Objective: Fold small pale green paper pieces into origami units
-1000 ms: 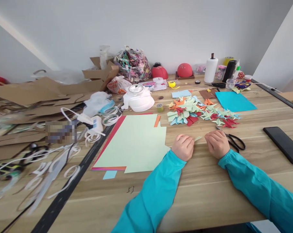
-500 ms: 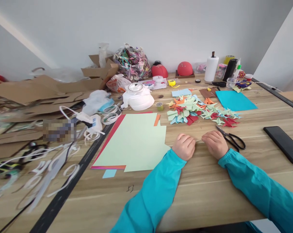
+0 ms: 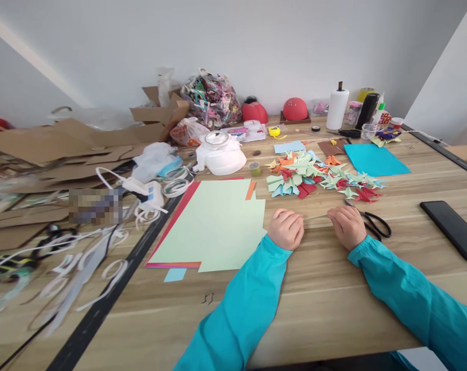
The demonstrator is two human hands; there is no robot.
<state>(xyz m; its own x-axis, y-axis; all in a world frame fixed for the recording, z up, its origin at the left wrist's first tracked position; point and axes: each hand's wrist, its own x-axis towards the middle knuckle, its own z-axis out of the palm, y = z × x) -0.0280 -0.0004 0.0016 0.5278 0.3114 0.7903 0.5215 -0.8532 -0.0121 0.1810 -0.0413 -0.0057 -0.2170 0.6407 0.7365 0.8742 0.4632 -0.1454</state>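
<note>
Between my two hands stretches a thin greenish strip [image 3: 316, 217], seen nearly edge-on; it looks like paper, though it is too slim to be certain. My left hand [image 3: 286, 230] is closed on its left end, beside the right edge of a pale green paper sheet [image 3: 221, 226]. My right hand [image 3: 347, 226] pinches the other end, its fingertips hidden behind the knuckles. Black-handled scissors [image 3: 377, 222] lie just right of that hand, partly covered by it. Beyond both hands is a pile of folded paper cranes [image 3: 305, 167] in green, red, orange and blue.
A black phone [image 3: 450, 229] lies at the right. Turquoise paper [image 3: 376, 159] rests behind the cranes. Cables and a power strip [image 3: 150, 196] clutter the left side, near flattened cardboard [image 3: 59, 144]. A white cloth-covered object [image 3: 221, 157] and red pincushions [image 3: 295, 109] stand farther back.
My hands have moved apart, the left one shifting left and the right one slightly right. More of the greenish strip shows between them.
</note>
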